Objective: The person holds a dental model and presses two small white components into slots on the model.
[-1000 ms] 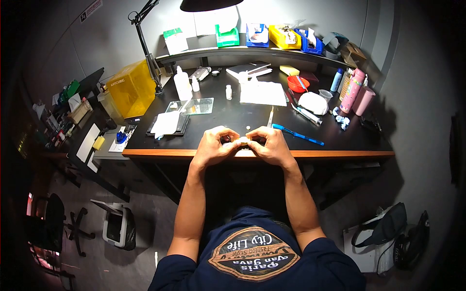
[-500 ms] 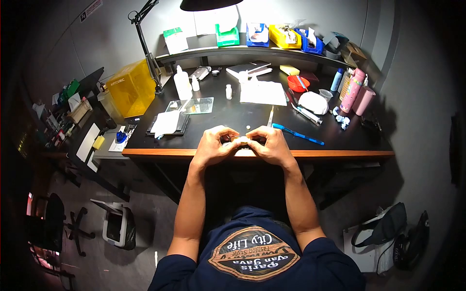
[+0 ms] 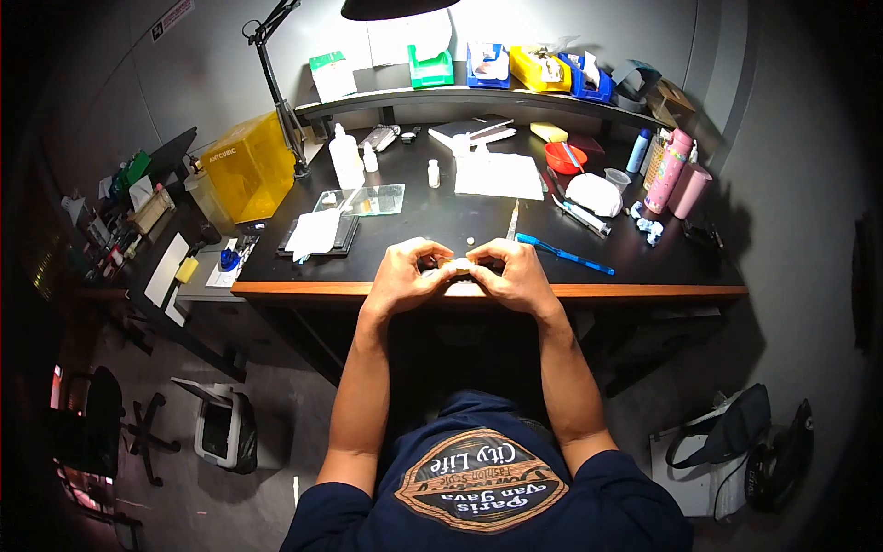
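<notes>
At the front edge of the black table (image 3: 405, 198), my left hand (image 3: 409, 274) and my right hand (image 3: 511, 274) face each other with fingertips nearly together. Both pinch a small pale object (image 3: 460, 265) between thumbs and fingers; its shape is mostly hidden by the fingers. Just beyond them lies a tiny white piece (image 3: 470, 241). A thin pointed tool (image 3: 513, 221) is close to my right hand's fingers, and a blue pen-like tool (image 3: 566, 254) lies to the right of that hand.
A glass plate (image 3: 382, 200), a black pad with white paper (image 3: 315, 234) and white bottles (image 3: 347, 158) are at the left. White sheets (image 3: 501, 177) lie behind the hands. A red bowl (image 3: 565, 159), a white rounded case (image 3: 594, 196) and a pink bottle (image 3: 669, 172) stand right.
</notes>
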`<state>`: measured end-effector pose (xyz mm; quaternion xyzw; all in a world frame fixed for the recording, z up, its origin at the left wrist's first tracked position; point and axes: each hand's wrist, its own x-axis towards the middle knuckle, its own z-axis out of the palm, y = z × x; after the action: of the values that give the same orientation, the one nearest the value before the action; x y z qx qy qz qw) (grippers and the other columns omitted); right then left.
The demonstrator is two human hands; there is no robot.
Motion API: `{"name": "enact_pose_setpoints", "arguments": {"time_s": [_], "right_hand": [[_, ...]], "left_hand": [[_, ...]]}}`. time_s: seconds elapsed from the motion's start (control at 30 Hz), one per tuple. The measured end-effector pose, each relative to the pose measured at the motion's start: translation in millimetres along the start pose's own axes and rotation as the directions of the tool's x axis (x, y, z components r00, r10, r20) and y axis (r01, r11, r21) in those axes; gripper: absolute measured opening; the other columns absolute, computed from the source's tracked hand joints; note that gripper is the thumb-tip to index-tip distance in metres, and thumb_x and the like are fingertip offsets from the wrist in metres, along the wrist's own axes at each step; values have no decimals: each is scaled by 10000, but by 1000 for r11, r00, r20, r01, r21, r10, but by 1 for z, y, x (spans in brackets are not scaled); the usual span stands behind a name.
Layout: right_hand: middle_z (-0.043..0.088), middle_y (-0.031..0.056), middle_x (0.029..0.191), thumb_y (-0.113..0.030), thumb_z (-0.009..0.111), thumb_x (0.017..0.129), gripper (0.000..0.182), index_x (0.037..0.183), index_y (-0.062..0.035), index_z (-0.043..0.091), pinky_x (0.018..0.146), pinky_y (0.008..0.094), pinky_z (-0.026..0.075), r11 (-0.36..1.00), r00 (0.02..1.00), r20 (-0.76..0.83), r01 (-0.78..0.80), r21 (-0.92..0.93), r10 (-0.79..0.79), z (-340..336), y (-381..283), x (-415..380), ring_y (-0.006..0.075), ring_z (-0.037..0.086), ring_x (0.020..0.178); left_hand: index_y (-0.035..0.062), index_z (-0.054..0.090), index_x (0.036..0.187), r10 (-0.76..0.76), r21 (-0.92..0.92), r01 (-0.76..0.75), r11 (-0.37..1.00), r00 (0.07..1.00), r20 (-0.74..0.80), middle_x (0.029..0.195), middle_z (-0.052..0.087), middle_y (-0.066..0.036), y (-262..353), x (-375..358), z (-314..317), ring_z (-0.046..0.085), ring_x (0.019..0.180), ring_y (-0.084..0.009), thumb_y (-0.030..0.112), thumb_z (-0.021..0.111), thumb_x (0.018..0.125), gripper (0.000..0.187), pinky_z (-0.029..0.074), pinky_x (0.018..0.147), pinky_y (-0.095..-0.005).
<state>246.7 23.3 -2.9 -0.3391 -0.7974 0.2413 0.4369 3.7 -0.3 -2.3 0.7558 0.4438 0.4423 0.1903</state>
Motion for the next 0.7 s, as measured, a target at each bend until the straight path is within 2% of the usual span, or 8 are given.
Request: {"name": "enact_pose_setpoints", "arguments": {"time_s": [0.23, 0.33, 0.43, 0.7], "right_hand": [[813, 197, 1012, -230, 854, 926, 279, 1060, 12, 822, 864, 392, 628, 1000, 1000, -3, 4, -23, -4, -1, -2, 0, 310, 811, 940], [808, 164, 941, -158, 858, 939, 246, 1075, 42, 814, 769, 336, 617, 998, 999, -18, 51, -20, -52, 0, -1, 0, 213, 795, 838], [807, 164, 937, -158, 857, 940, 246, 1074, 43, 813, 766, 335, 615, 999, 999, -21, 43, -9, -43, 1, -1, -1, 211, 792, 832], [807, 161, 940, -170, 860, 941, 255, 1073, 44, 812, 764, 335, 615, 998, 998, -24, 62, -33, -63, 1, 2, 0, 209, 793, 830]], "left_hand": [[10, 821, 1123, -13, 2, 13, 1000, 1000, 10, 949, 792, -85, 2, 0, -1, 721, 883, -139, 305, 932, 893, 390, 591, 824, -309], [11, 821, 1122, -5, 5, 5, 1000, 1000, 5, 954, 796, -87, 1, 0, 0, 720, 877, -139, 308, 931, 893, 391, 592, 818, -311], [12, 821, 1118, -21, -35, 21, 999, 1000, 8, 956, 797, -91, -3, 0, 1, 718, 873, -142, 311, 928, 894, 388, 591, 814, -312], [16, 824, 1106, 23, 22, -23, 999, 1000, -1, 941, 793, -94, 0, 0, 0, 714, 857, -147, 303, 931, 888, 376, 587, 798, -313]]}}
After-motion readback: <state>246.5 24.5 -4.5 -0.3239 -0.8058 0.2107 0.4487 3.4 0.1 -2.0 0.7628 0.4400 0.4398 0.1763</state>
